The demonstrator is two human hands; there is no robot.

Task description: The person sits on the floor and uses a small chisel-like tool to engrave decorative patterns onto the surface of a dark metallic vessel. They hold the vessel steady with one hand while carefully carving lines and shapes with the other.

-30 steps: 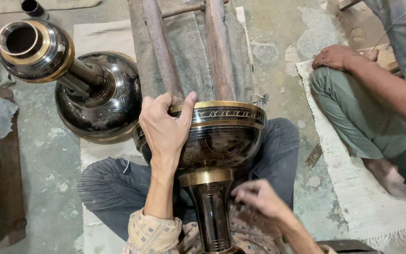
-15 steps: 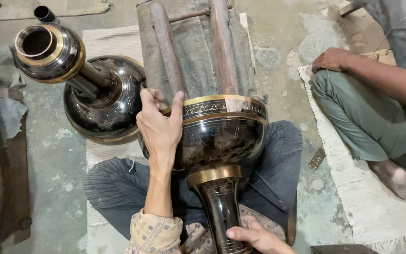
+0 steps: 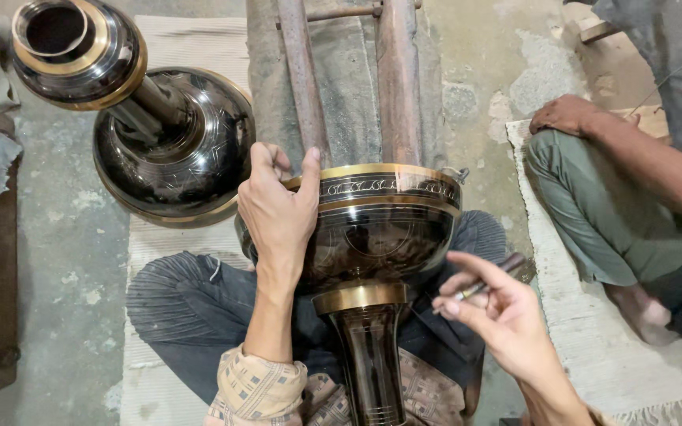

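- Landmark: black metal vase (image 3: 380,237) w/ brass rim band, lying across the seated person's lap, mouth toward the wooden rails (image 3: 349,79), neck toward the camera.
- Left hand (image 3: 278,209): fingers spread, clasping the vase's left shoulder at the rim; thumb rests on the brass band.
- Right hand (image 3: 503,315): below-right of the vase bowl, just beside the brass neck collar (image 3: 359,298), not touching it; fingers pinch a thin engraving tool (image 3: 479,285), tip pointing toward the vase.
- Second vase (image 3: 159,134): upper left of the landmark; its base rim nearly meets the left hand's side, little gap there.
- Co-worker's knee and hand (image 3: 566,117): right of the vase, apart; strip of bare floor (image 3: 487,102) and white mat edge (image 3: 538,237) between.
- Room: open concrete floor far left of the vase; rails close off the far side.
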